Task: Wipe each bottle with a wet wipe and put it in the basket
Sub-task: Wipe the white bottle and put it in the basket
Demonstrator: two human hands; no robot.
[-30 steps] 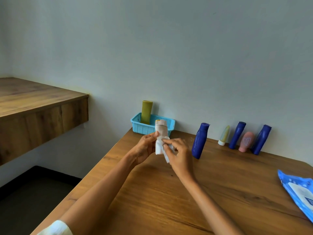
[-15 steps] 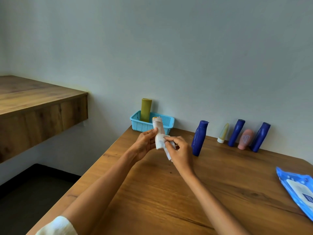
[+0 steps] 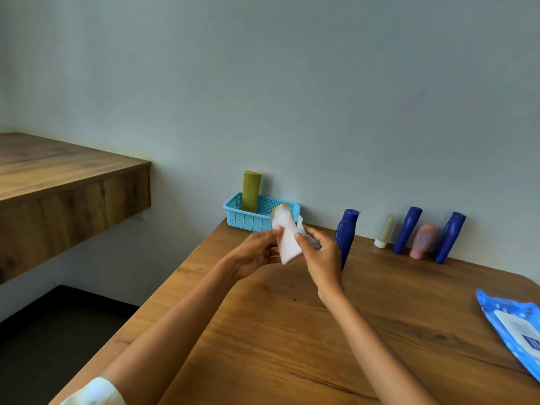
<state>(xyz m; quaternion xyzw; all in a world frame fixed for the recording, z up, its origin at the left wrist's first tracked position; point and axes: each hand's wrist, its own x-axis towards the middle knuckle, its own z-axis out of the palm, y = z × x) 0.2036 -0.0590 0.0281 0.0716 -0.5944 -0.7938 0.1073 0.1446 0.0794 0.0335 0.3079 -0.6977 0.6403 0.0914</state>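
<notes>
My left hand (image 3: 257, 252) holds the white bottle (image 3: 285, 235) up. My right hand (image 3: 321, 252) holds the wipe (image 3: 304, 230) on it, near the basket (image 3: 248, 219).

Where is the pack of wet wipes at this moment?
In the head view the pack of wet wipes lies flat on the wooden table at the far right edge of the picture, nearer than the blue bottles.

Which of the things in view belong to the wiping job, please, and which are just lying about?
Job:
white bottle, held by left hand
wet wipe, in right hand
blue basket holding olive bottle
blue bottles
pale tube
pink bottle
wipes packet

Lying about:
wooden shelf
</notes>
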